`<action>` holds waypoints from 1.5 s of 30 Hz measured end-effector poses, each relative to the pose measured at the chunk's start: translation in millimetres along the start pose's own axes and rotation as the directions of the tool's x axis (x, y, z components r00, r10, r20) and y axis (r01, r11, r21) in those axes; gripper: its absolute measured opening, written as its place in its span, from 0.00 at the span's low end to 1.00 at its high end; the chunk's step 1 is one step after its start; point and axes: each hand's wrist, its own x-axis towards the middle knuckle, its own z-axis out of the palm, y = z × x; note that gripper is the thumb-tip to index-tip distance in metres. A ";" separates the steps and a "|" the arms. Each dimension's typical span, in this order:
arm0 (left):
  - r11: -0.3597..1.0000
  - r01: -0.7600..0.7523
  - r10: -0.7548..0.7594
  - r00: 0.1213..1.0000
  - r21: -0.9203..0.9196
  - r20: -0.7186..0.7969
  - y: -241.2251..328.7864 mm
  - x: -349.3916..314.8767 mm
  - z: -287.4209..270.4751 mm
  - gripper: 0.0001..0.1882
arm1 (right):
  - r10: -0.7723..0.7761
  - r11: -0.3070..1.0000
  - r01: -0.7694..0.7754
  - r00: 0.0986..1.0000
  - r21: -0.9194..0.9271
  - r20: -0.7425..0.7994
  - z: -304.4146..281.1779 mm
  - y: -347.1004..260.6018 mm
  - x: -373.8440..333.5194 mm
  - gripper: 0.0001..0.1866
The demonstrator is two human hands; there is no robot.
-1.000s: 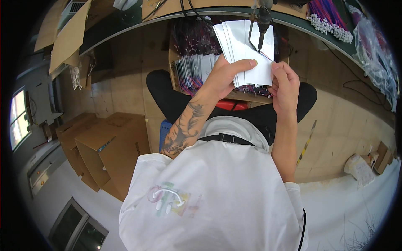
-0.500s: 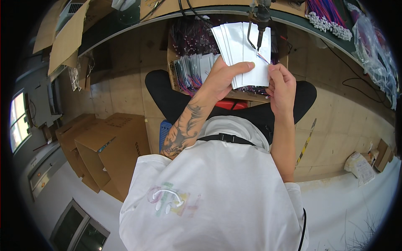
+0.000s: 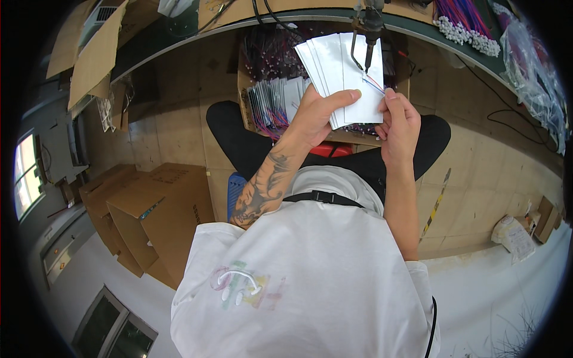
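My left hand (image 3: 316,113) is closed on a fanned stack of flat white rectangular pieces (image 3: 325,56), with the thumb lying across the top one. Thin red and blue wires (image 3: 375,84) run over the top piece; my right hand (image 3: 399,119) pinches their near end between thumb and fingertips. A mounted soldering iron (image 3: 369,48), its tip pointing down, meets the far end of the wires, with a thin curved tube beside it. Whether the tip touches the wires I cannot tell. Under the stack stands a cardboard box (image 3: 243,98) holding more flat pieces (image 3: 277,98) and many coloured wires.
The green workbench (image 3: 173,42) curves across the far side. Bundled red and blue wires with white connectors (image 3: 468,36) lie on it at the right, near clear plastic bags (image 3: 531,77). Large cartons (image 3: 161,209) stand at the left. A black cable (image 3: 513,113) trails at the right.
The stack has shifted slightly left and fans out a little more. My right hand has moved slightly left with the wires, still pinching them near the iron's tip.
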 end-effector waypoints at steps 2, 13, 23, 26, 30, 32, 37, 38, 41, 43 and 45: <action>1.000 -0.005 0.005 1.000 -0.009 -0.009 0.1 -0.8 2.9 0.24 | -0.046 0.999 0.046 0.998 -0.018 -0.035 1.7 0.2 -0.2 0.16; 0.999 -0.034 0.034 0.999 -0.006 0.001 2.0 -3.0 2.9 0.22 | -0.028 0.999 0.028 1.000 -0.025 0.002 -2.1 -2.0 -1.9 0.15; 1.000 -0.016 0.016 0.999 0.002 0.041 1.2 -2.3 -2.2 0.23 | 0.023 1.000 -0.023 1.000 -0.005 0.012 -3.7 -4.2 -1.8 0.15; 1.000 -0.008 0.007 0.999 0.007 0.043 0.3 -2.4 -4.5 0.23 | 0.032 0.999 -0.032 0.999 0.009 0.010 -3.2 -2.1 -2.1 0.15; 1.000 0.010 -0.008 0.998 -0.020 0.067 0.1 -0.5 -6.9 0.24 | 0.037 0.999 -0.037 0.999 0.014 0.012 -0.7 -4.7 -0.6 0.15; 1.000 0.005 -0.003 0.998 -0.022 0.061 0.8 -0.6 -6.2 0.23 | 0.057 0.998 -0.057 0.998 0.022 0.019 -0.5 -6.7 0.8 0.15; 0.999 -0.009 0.012 0.997 -0.035 0.077 1.9 -0.3 -4.9 0.23 | 0.055 0.998 -0.055 0.998 0.031 0.019 0.8 -10.7 0.6 0.15; 1.000 -0.003 0.005 0.997 -0.020 0.074 0.5 -0.9 -6.0 0.23 | 0.060 0.998 -0.060 0.998 0.034 0.010 1.3 -10.5 0.2 0.15; 1.000 0.001 0.000 0.997 -0.011 0.072 -0.6 -1.4 -8.4 0.23 | 0.067 0.997 -0.067 0.998 0.035 0.015 -0.7 -5.5 0.1 0.15; 1.000 0.005 -0.003 0.997 -0.017 0.078 -1.6 -1.3 -9.3 0.23 | 0.070 0.997 -0.070 0.997 0.039 0.017 -2.6 -3.0 0.4 0.15; 1.000 0.016 -0.015 0.997 -0.011 0.072 -2.4 -1.7 -10.4 0.23 | 0.072 0.996 -0.073 0.997 0.044 0.019 -3.6 -1.1 0.5 0.15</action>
